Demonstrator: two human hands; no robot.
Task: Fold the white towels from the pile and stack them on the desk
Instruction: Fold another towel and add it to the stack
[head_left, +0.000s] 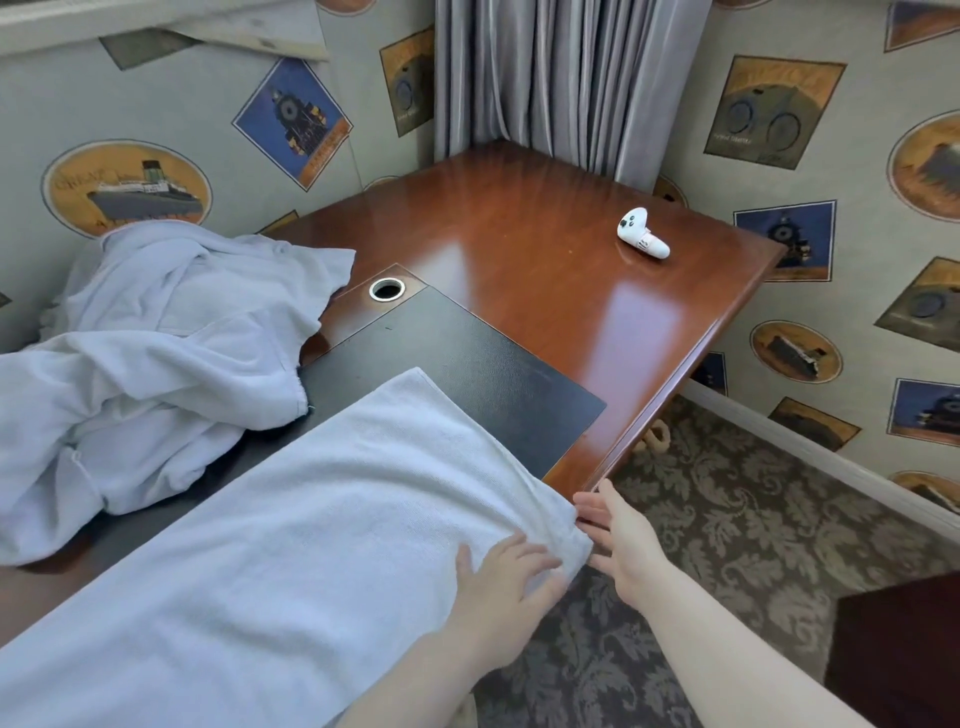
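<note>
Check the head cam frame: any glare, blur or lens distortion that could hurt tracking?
Head view: bright glare streaks on the glossy desk, strongest near the white controller; wide-angle bending curves the desk edge and walls; slight motion blur on the fingers of the left hand and right hand; the flat towel is evenly lit, with weave visible; soft shadow under the towel pile.

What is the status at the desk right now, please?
Left hand flat on the spread towel, right hand open at its corner. Unfolded pile waits at left. White controller sits clear on desk.
</note>
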